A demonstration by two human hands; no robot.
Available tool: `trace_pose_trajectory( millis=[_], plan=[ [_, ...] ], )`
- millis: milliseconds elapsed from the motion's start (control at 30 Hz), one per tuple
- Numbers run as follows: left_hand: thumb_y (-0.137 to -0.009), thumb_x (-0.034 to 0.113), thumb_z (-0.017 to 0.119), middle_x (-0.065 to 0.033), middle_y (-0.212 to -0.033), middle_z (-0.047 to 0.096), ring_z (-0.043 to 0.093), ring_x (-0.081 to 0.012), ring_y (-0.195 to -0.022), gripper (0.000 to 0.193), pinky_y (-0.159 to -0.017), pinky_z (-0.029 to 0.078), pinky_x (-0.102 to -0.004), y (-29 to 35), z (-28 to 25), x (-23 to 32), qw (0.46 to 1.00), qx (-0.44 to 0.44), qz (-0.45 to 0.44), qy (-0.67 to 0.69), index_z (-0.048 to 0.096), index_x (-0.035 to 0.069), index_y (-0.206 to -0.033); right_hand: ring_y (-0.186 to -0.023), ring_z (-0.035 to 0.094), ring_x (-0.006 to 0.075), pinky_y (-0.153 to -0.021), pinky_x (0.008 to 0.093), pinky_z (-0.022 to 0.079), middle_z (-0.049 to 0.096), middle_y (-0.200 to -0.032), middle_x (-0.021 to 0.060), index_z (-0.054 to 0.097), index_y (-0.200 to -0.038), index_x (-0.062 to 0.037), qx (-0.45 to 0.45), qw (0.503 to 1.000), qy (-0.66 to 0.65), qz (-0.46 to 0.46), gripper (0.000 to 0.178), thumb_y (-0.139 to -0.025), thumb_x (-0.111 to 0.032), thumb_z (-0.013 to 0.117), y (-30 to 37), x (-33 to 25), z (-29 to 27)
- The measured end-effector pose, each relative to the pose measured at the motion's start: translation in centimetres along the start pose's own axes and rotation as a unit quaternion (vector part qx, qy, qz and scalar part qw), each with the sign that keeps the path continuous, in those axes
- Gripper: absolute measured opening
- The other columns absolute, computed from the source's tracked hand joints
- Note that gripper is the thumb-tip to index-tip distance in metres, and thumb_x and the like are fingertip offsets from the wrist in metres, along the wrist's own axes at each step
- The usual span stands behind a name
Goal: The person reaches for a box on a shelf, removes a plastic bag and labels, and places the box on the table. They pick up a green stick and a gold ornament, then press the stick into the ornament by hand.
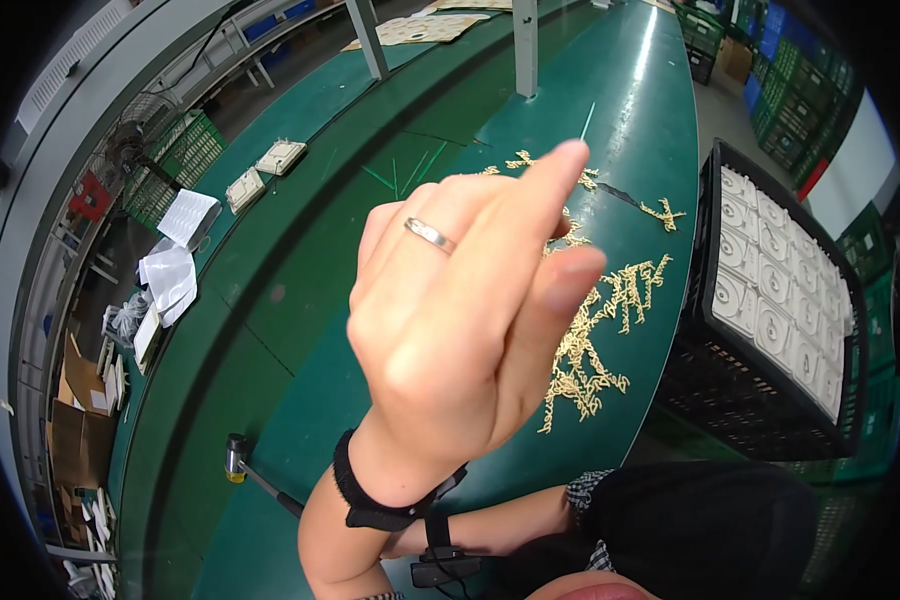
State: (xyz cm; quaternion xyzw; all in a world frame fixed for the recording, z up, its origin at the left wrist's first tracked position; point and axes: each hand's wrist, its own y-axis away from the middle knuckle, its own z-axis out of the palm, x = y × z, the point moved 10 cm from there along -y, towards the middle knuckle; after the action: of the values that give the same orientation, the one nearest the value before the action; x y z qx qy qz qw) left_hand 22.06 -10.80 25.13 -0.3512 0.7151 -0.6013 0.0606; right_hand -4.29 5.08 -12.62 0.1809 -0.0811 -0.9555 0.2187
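Head view is filled mostly by the left hand (460, 320), raised close to the camera above the green worktop (300, 300) with its back turned this way. Its outer fingers are curled loosely inward, the forefinger stretches up and to the right, and the thumb lies alongside just below it. The palm faces away, so I cannot tell whether anything small is pinched there; nothing shows between the fingertips. A silver ring (430, 235) sits on one of the curled fingers and a black strap (370, 500) wraps the wrist. The hand touches nothing on the worktop. Behind it and to its right lies a loose heap of small gold-coloured metal pieces (595, 350), spread up the worktop, with a few stray ones further off near the far edge. The right forearm (500, 520) comes out of a black sleeve (690, 520) and crosses low toward the left arm, wearing a black band; the right hand itself is hidden behind the left forearm. Just beyond the worktop's right edge stands a black crate (710, 370) packed with rows of white moulded parts (770, 300). At the lower left a small hammer (238, 460) lies on the worktop. Further up on the left are two white flat parts (280, 157), a stack of white sheets (188, 215), green crates (180, 155) and cardboard boxes (75, 400).
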Motion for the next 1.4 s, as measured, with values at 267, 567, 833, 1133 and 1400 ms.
trace_pose_trajectory(
  millis=[267, 567, 833, 1133, 1400],
  plan=[
    [-0.091, 0.009, 0.051, -0.0118, -0.077, 0.06, 0.058, -0.0157, -0.067, 0.02, -0.059, 0.041, -0.0215, -0.2, 1.7, 0.3, 0.996, -0.032, 0.035, -0.069, 0.063, -0.004, -0.101, -0.039, 0.026, 0.0088, -0.036, 0.0237, 0.019, 0.031, -0.047, -0.0044, 0.04, -0.066, -0.014, -0.026, 0.996, -0.076, 0.037, 0.029, -0.092, -0.026, 0.047, 3.8, 0.6, 1.1],
    [-0.078, 0.006, 0.067, -0.011, -0.06, 0.057, 0.053, -0.0227, -0.053, 0.011, -0.053, 0.041, -0.0307, 0.9, 2.9, -3.6, 0.997, 0.004, -0.06, 0.054, 0.065, -0.001, -0.086, -0.039, 0.027, 0.0095, -0.036, 0.0244, 0.019, 0.032, -0.045, -0.0056, 0.04, -0.066, -0.0152, -0.049, 0.976, -0.193, 0.093, 0.031, -0.094, -0.027, 0.047, 2.0, 0.8, 4.1],
    [-0.078, 0.007, 0.068, -0.0126, -0.062, 0.062, 0.058, -0.0197, -0.054, 0.013, -0.05, 0.043, -0.0271, 3.9, 1.4, -7.0, 0.993, 0.106, -0.049, 0.004, 0.069, -0.002, -0.087, -0.042, 0.024, 0.0075, -0.04, 0.0235, 0.021, 0.027, -0.048, -0.0072, 0.037, -0.064, -0.0148, -0.11, 0.95, -0.281, 0.084, 0.036, -0.095, -0.029, 0.047, 1.4, 1.4, 4.8],
    [-0.078, 0.004, 0.063, -0.0179, -0.066, 0.06, 0.06, -0.0312, -0.064, 0.012, -0.056, 0.046, -0.0355, 4.1, 0.8, -6.4, 0.994, 0.111, -0.013, -0.013, 0.063, -0.007, -0.082, -0.045, 0.021, 0.0062, -0.041, 0.0227, 0.015, 0.022, -0.047, -0.0088, 0.032, -0.065, -0.0163, -0.098, 0.964, -0.238, 0.068, 0.035, -0.096, -0.027, 0.044, 2.5, 0.8, 6.4],
    [-0.079, 0.002, 0.059, -0.018, -0.061, 0.057, 0.059, -0.033, -0.058, 0.008, -0.054, 0.046, -0.0396, 4.3, 2.3, -7.8, 0.994, 0.087, -0.064, 0.016, 0.059, -0.006, -0.077, -0.045, 0.021, 0.0058, -0.043, 0.0227, 0.016, 0.022, -0.048, -0.0092, 0.034, -0.065, -0.0154, -0.126, 0.951, -0.281, 0.02, 0.033, -0.095, -0.026, 0.045, 1.5, 0.7, 5.2]
  ],
)
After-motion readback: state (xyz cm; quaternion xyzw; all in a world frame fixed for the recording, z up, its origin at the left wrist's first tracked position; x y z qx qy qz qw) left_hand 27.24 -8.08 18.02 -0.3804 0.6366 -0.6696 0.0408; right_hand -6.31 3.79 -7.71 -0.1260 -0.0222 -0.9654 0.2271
